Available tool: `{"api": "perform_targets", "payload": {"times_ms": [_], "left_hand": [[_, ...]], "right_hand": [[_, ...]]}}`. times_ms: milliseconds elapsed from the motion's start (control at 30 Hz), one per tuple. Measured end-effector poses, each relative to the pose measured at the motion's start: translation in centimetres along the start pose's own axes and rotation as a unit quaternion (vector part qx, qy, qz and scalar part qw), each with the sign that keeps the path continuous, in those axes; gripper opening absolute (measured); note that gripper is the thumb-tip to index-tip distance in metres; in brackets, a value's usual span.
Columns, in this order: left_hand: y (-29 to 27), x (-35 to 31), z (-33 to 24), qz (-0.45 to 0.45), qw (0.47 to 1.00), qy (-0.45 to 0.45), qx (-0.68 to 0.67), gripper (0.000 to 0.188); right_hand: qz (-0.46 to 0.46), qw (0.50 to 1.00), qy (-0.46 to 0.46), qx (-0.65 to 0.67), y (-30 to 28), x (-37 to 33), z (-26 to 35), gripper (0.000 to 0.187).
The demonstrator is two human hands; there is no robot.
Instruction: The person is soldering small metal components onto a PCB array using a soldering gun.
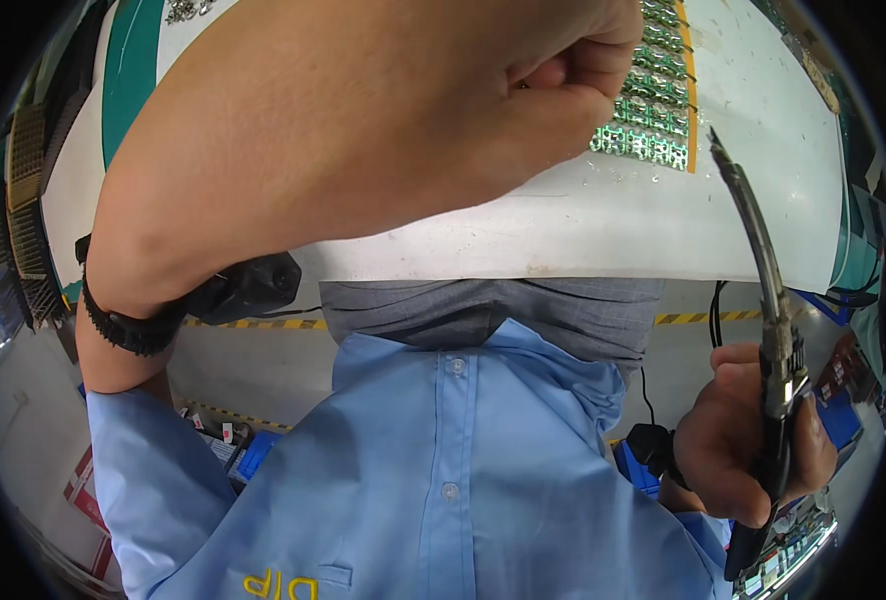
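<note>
My left hand reaches across the table to the left edge of a panel of small green circuit boards. Its fingers are curled closed, and what they hold, if anything, is hidden. In my right hand is a soldering iron, gripped by its black handle. The iron's long curved metal barrel points up and away, with its thin tip beside the right edge of the panel. A yellow-orange strip runs along that edge, and the iron's tip is apart from it.
A pile of small metal parts lies at the far left of the white tabletop. Tiny scraps are scattered near the panel. Racks with bristle-like rows stand at the left. Cables hang at the right, near blue bins.
</note>
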State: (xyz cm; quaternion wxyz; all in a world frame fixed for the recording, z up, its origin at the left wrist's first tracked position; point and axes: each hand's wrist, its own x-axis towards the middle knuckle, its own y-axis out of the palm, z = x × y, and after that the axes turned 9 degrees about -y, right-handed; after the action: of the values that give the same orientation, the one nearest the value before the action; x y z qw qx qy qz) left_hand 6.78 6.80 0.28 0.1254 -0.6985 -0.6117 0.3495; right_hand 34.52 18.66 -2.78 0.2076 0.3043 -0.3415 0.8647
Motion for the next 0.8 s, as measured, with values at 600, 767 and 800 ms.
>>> {"api": "perform_targets", "payload": {"times_ms": [600,767,800], "left_hand": [[0.1,0.1,2.0,0.015,0.999,0.018,-0.034,0.009],[0.5,-0.2,2.4,-0.005,0.999,0.031,-0.037,0.009],[0.6,-0.4,2.4,-0.01,0.999,0.033,-0.037,0.009]], "right_hand": [[0.182,0.976,0.101,0.066,-0.3,3.7,-0.7,0.071],[0.161,0.983,0.078,0.045,0.2,3.7,-0.9,0.072],[0.157,0.983,0.078,0.048,0.3,3.7,-0.9,0.072]]}}
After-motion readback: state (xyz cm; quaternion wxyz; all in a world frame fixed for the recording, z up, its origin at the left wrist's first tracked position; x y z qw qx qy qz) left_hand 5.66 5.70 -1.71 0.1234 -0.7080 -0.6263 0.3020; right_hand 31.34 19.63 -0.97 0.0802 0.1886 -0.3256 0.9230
